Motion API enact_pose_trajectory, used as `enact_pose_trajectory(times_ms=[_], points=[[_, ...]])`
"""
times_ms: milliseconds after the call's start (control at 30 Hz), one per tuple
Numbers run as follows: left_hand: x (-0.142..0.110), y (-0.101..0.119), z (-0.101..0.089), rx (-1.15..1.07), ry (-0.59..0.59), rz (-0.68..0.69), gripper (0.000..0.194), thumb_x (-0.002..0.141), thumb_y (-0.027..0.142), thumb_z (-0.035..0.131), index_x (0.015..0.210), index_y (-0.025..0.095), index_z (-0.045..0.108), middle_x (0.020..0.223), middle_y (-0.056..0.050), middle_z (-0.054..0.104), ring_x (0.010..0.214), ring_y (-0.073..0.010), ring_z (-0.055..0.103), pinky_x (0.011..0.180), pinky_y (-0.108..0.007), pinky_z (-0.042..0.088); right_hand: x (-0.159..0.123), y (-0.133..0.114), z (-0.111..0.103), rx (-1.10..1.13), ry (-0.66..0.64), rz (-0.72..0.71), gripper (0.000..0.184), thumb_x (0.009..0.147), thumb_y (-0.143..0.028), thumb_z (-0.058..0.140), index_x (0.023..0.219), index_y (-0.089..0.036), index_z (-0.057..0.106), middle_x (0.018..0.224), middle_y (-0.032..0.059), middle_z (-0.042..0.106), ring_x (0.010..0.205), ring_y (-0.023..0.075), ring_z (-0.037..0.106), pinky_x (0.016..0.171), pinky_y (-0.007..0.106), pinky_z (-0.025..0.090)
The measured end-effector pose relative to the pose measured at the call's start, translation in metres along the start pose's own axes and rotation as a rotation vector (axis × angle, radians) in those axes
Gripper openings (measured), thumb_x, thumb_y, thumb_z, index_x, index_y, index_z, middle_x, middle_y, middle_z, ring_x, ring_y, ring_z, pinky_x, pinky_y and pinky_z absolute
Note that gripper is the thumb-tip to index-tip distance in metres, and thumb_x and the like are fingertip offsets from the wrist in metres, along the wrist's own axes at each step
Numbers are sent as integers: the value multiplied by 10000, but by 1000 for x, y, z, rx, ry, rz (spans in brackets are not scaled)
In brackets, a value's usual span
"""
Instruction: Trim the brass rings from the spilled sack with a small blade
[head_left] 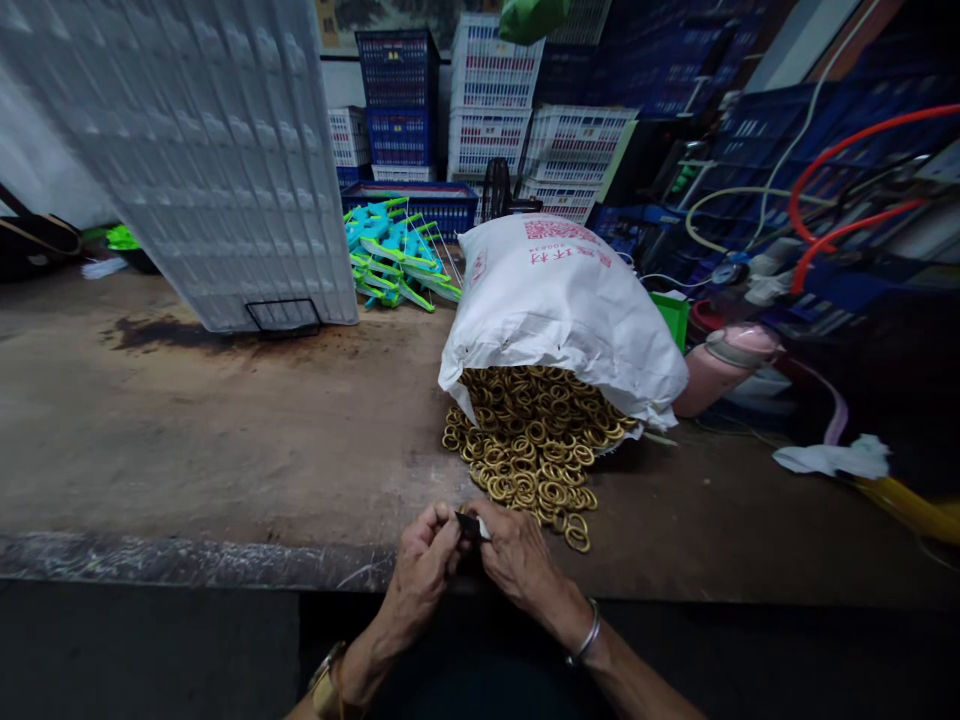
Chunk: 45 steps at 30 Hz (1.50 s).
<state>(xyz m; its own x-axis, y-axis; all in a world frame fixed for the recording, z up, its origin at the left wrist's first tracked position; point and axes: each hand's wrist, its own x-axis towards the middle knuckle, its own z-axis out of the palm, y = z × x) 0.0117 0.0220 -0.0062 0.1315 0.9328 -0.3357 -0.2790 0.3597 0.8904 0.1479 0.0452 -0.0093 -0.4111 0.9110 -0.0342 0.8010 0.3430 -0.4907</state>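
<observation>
My left hand [421, 572] and my right hand [519, 556] meet at the near edge of the workbench [225, 430], fingers pinched together on a small dark part [469, 524] held between them. Just beyond my right hand lies a heap of brass rings [536, 445] spilling from the open mouth of a white sack [559, 300] that lies on its side. I cannot make out whether a ring is on the dark part.
A large white ribbed panel [217, 160] leans at the back left. Teal and green plastic pieces [394, 255] are piled behind the sack. Stacked blue and white crates [487, 100] line the back. Hoses, a pink cylinder [720, 365] and crumpled paper [832, 458] crowd the right.
</observation>
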Motion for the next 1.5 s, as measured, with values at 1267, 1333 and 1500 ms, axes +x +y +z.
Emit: enact_pose_trajectory(times_ms=[1267,1333,1500], points=[[7,-3,-18,-561,-54,-217,186,693,243,651,707,142,496,716,-26,560,594,-87,518,395,-142,304,30,19,-6,235,216,188,134,795,-191,412,846,-200,535,679,-4,584,603,122,503,559,216,301],[10,0,-15,-497,-56,-163,215,682,265,663,695,148,484,701,-14,554,574,-79,503,392,-141,315,33,19,-6,465,216,165,161,812,-286,406,765,-192,528,614,-24,523,555,109,452,527,208,310],[21,0,-11,-197,68,31,286,667,385,654,762,172,488,590,44,503,448,-56,426,341,-136,287,36,19,-4,820,154,249,179,767,-342,467,700,-181,506,497,-76,365,454,75,312,444,194,259]])
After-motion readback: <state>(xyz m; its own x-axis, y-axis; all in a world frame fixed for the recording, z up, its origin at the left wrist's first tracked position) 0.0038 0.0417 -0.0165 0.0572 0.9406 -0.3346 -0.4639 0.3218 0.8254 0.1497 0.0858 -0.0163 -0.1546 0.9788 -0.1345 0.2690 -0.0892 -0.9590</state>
